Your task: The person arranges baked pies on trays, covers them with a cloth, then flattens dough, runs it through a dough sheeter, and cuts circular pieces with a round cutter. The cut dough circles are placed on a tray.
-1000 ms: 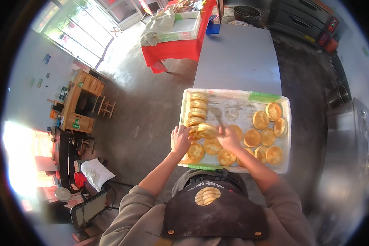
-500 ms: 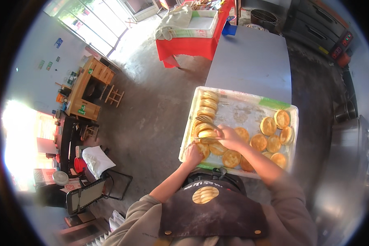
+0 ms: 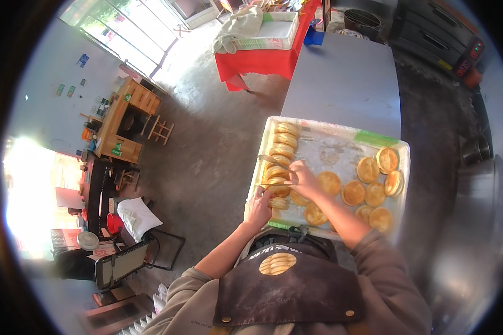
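Note:
A white-rimmed tray (image 3: 405,184) in front of me holds round, golden flat pastries. Along its left side several pastries stand on edge in a row (image 3: 283,146); others lie flat, among them a browned pastry (image 3: 353,193). My right hand (image 3: 304,181) is closed round what look like metal tongs (image 3: 271,162), their two thin arms spread to the left across the row. By the tray's left rim, my left hand (image 3: 257,209) has its fingers curled beside the near end of the row, close to the lower arm of the tongs. Whatever its fingertips grip is hidden.
Beyond the tray stretches a pale grey table (image 3: 341,84). A red-covered table (image 3: 257,67) with another white tray (image 3: 268,33) and a cloth stands further off. At left are a wooden desk (image 3: 123,120) and a folding chair (image 3: 131,262); an oven (image 3: 436,33) is at the far right.
The tongs' arms have spread wider apart over the row. My left hand has shifted slightly left and down, and the near end of the row shows upright pastries beside it.

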`<act>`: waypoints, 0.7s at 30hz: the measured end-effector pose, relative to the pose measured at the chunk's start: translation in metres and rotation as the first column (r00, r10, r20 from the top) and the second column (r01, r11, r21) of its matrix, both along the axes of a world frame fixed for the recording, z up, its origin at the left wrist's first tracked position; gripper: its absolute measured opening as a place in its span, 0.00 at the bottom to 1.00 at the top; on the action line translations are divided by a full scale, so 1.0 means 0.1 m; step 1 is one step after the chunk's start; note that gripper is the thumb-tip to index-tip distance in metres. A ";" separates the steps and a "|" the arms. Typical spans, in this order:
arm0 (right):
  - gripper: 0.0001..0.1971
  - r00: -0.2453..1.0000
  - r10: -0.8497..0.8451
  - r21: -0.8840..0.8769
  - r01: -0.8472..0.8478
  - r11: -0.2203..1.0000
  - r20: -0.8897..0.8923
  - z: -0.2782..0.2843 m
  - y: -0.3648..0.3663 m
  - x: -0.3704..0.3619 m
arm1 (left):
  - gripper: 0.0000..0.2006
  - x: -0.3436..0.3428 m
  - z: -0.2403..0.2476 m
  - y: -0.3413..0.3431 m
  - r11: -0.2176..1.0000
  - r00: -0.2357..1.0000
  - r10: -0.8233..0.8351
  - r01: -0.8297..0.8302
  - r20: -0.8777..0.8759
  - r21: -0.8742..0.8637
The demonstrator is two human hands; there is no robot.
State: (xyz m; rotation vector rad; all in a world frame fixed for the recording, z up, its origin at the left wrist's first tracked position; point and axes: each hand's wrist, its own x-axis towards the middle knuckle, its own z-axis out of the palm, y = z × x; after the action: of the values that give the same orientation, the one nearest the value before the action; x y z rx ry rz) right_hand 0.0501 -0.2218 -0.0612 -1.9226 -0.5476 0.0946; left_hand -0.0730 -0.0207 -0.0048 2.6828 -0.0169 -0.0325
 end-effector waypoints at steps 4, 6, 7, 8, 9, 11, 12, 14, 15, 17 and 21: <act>0.24 0.896 -0.069 -0.225 -0.035 0.974 -0.438 -0.03 0.04 0.04 | 0.15 0.09 -0.10 -0.01 0.997 0.996 -0.064 0.066 0.054 -0.038; 0.26 0.824 -0.046 -0.250 -0.117 0.961 -0.565 -0.03 0.07 0.12 | 0.18 0.10 -0.15 -0.03 0.996 0.997 -0.070 0.072 0.040 -0.048; 0.27 0.837 -0.034 -0.236 -0.115 0.965 -0.546 -0.04 0.09 0.14 | 0.19 0.11 -0.16 -0.04 0.997 0.995 -0.081 0.082 0.063 -0.010; 0.28 0.859 -0.027 -0.213 -0.096 0.972 -0.511 -0.05 0.10 0.16 | 0.20 0.11 -0.17 -0.04 0.996 0.992 -0.088 0.086 0.094 0.031; 0.28 0.871 0.010 -0.150 -0.096 0.984 -0.492 -0.08 0.11 0.15 | 0.22 0.12 -0.17 -0.03 0.993 0.990 -0.101 0.094 0.101 0.074; 0.28 0.879 0.073 -0.035 -0.102 0.994 -0.470 -0.14 0.10 0.10 | 0.22 0.16 -0.14 0.01 0.973 0.967 -0.188 0.159 0.174 0.166; 0.28 0.901 0.069 -0.056 -0.102 0.993 -0.428 -0.18 0.09 0.06 | 0.22 0.19 -0.12 0.03 0.958 0.954 -0.227 0.182 0.198 0.224; 0.27 0.909 0.001 -0.087 -0.041 0.995 -0.417 -0.22 0.04 0.01 | 0.23 0.26 -0.09 0.09 0.958 0.961 -0.238 0.208 0.144 0.195; 0.27 0.894 -0.060 -0.153 -0.010 0.988 -0.443 -0.22 0.00 0.00 | 0.23 0.29 -0.07 0.11 0.956 0.964 -0.242 0.217 0.114 0.196; 0.28 0.877 -0.156 -0.199 0.071 0.977 -0.454 -0.15 -0.16 0.04 | 0.23 0.32 -0.03 0.15 0.949 0.957 -0.261 0.232 0.124 0.214; 0.29 0.882 -0.151 -0.219 0.056 0.974 -0.447 0.23 -0.76 0.25 | 0.24 0.33 0.05 0.16 0.942 0.950 -0.284 0.252 0.130 0.220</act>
State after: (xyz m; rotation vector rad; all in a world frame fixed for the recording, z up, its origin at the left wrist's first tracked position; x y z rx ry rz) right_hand 0.0752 -0.2982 -0.0380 -2.0287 -0.1139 0.5435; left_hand -0.0403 -0.0043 0.0001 2.8577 -0.4543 0.1015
